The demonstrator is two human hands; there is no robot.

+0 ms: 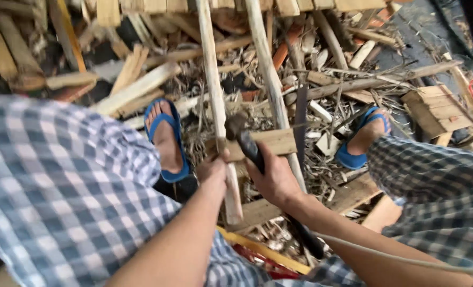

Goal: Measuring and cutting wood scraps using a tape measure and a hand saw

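1. Right hand (273, 178) is clenched round the dark handle of a hammer (245, 139), its head up by the top edge of a short board (268, 142)
2. Left hand (211, 169) sits at the board's left end beside a pale pole (215, 101); fingers look pinched on something small there, but the view is too blurred to tell what, or whether they grip at all
3. The board lies across two long poles, the second pole (268, 79) running up past the hammer head
4. Blue sandals either side: left foot (165, 135) just left of the first pole, right foot (365, 139) well off to the right
5. All around, a heap of split scrap wood (135, 85) and splinters, with a small wooden block (437, 109) at far right
6. Checked cloth (61, 186) covers both knees in the foreground
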